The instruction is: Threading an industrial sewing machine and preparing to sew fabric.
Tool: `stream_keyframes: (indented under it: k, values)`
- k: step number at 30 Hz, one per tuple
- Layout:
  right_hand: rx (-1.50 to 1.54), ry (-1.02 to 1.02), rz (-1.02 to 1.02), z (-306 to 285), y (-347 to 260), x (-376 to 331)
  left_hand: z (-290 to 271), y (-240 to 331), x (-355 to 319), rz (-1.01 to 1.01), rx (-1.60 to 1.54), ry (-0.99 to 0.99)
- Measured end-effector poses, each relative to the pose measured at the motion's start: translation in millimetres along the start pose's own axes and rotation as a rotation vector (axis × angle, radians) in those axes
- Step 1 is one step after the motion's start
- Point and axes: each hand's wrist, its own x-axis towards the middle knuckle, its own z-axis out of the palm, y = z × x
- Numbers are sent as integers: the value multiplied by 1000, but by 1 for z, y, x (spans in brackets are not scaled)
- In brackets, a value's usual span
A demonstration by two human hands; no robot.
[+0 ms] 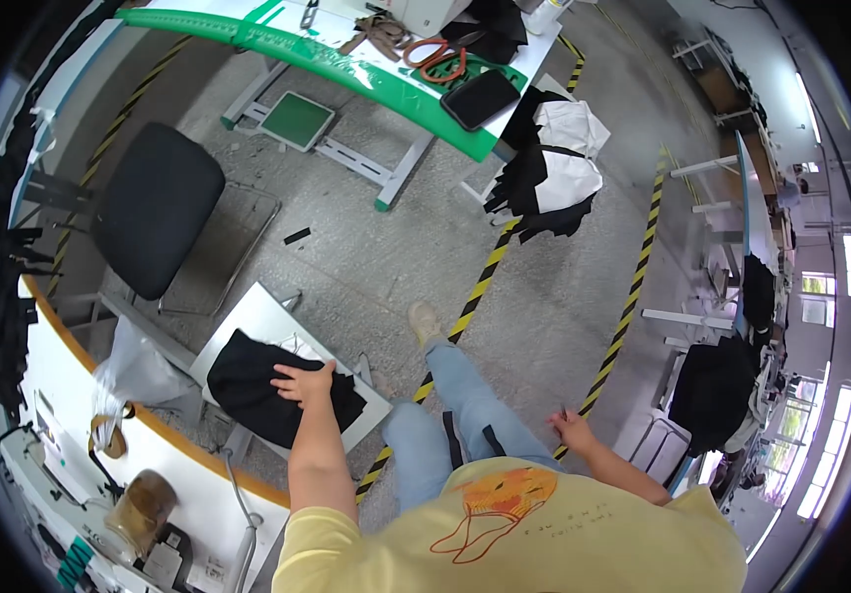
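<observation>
Cloth (253, 395), black, on white tabletop (265, 308); left hand (302, 381) on top, fingers spread, right hand (572, 431) well apart, loosely curled.

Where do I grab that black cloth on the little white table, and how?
Probably at its near, lower-left edge, coming from below: the black cloth seems to droop past the white tabletop there, so it could be pinched from underneath and above. It looks soft and bunched; the left hand rests palm-down on top.

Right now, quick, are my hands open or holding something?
Left hand: open, resting on the bunched black fabric.
Right hand: loosely curled, nothing visible in it; open or closed can't be told.
</observation>
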Motion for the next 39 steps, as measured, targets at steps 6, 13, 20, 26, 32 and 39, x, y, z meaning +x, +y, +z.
stream_keyframes:
  k: [6, 13, 20, 26, 32, 39]
  values:
    - [10, -103, -24, -7, -15, 21, 13, -30, 5, 171, -26, 196]
    - [35, -102, -30, -19, -19, 33, 10, -25, -1, 159, 13, 247]
    - [43, -115, 31, -29, -12, 31, 9, -41, 22, 273, 23, 418]
    - [121, -102, 75, -31, -2, 31, -3, -36, 12, 288, 96, 261]
    - [177, -27, 24, -37, 43, 26, -11, -14, -4, 226, 184, 52]
    - [9, 138, 132, -75, 100, 28, 9, 51, -43, 778, 64, 89]
